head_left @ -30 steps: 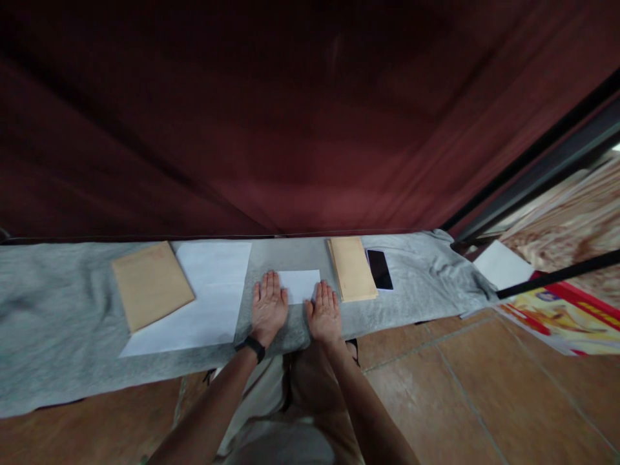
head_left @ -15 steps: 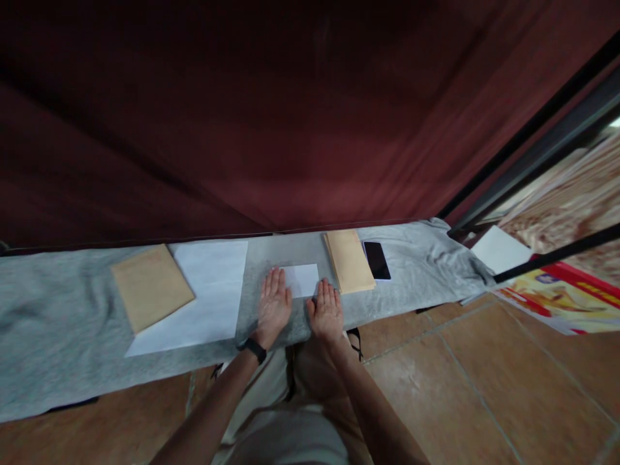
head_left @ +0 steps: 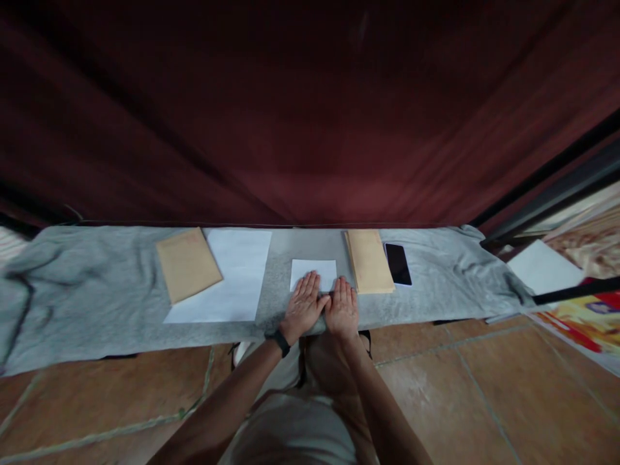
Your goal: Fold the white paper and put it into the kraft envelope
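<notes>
My left hand [head_left: 303,306] and my right hand [head_left: 341,307] lie flat side by side, fingers stretched out, on the near edge of a small folded white paper [head_left: 313,270]. The paper rests on a grey cloth [head_left: 97,310] spread over the floor. A black band sits on my left wrist. Neither hand holds anything. To the right of the paper lies a stack of brown envelopes [head_left: 370,261]. A black phone [head_left: 398,263] lies just beyond that stack.
Left of my hands a large white sheet [head_left: 232,278] lies under another brown envelope [head_left: 188,263]. A dark red curtain [head_left: 310,116] hangs behind the cloth. Tiled floor is in front, and a white sheet [head_left: 542,266] and a colourful poster [head_left: 581,320] at right.
My two hands have come together until they touch, sliding onto the near edge of the small paper. The camera view has shifted, so everything sits further right.
</notes>
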